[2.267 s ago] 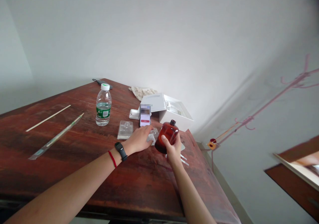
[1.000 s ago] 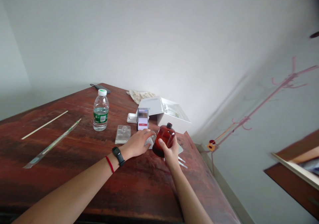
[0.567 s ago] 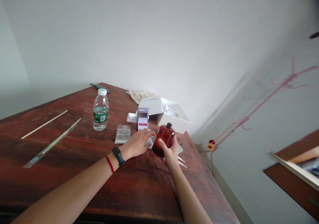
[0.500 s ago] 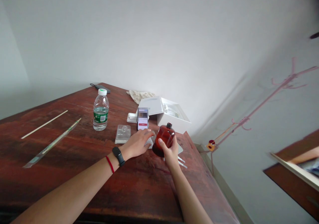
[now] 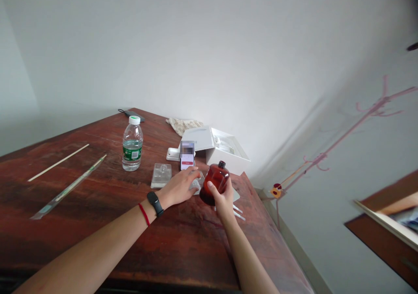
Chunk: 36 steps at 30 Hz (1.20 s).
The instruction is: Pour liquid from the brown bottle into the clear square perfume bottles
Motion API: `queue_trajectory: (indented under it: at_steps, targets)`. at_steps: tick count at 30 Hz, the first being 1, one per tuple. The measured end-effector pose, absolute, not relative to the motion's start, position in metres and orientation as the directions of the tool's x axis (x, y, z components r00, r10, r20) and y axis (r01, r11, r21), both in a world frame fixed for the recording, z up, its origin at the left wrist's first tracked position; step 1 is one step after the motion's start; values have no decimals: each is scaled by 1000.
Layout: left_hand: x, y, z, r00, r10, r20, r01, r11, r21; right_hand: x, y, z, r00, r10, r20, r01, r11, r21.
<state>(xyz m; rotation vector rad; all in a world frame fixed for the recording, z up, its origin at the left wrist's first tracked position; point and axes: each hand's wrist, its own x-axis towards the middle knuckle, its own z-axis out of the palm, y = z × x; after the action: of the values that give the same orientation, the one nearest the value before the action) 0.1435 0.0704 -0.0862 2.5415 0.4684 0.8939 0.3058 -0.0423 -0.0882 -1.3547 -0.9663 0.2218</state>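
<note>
No words or numbers can be made out. At nine o'clock from the middle of the view, the clear bottle [image 5: 132,144] wears a green label [image 5: 132,153] with a white barcode-like block; its white cap [image 5: 134,120] bears a green mark. Towards eight, the phone [image 5: 187,160] shows a red bar, its upper screen pixelated. About half past eight, the long wrapper [image 5: 69,186] carries blurred greenish print.

Two sticks [image 5: 58,162] lie on the tabletop [image 5: 183,250] at frame left, a water bottle [image 5: 132,153] to their right. Mid-frame, a phone [image 5: 187,159] sits before a box [image 5: 222,158], a cloth [image 5: 183,126] behind; below the box, a flask [image 5: 218,176] is in the right fingers [image 5: 213,188].
</note>
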Motion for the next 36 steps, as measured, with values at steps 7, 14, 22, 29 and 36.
queue_trajectory:
  at_steps: [7, 14, 22, 29, 36]
  targets:
    - [144, 70, -87, 728, 446, 521, 172, -854, 492, 305, -42, -88, 611, 647, 456, 384, 261, -886]
    - [144, 68, -86, 728, 447, 520, 167, -851, 498, 304, -43, -87, 612, 649, 451, 379, 259, -888]
    - [145, 70, -96, 723, 482, 495, 192, -828, 526, 303, -43, -87, 606, 655, 452, 373, 267, -888]
    - [147, 72, -103, 730, 498, 467, 206, -813, 544, 303, -42, -87, 608, 653, 452, 381, 259, -887]
    - [146, 72, -100, 727, 509, 462, 206, -803, 560, 302, -43, -86, 609, 647, 459, 395, 254, -883]
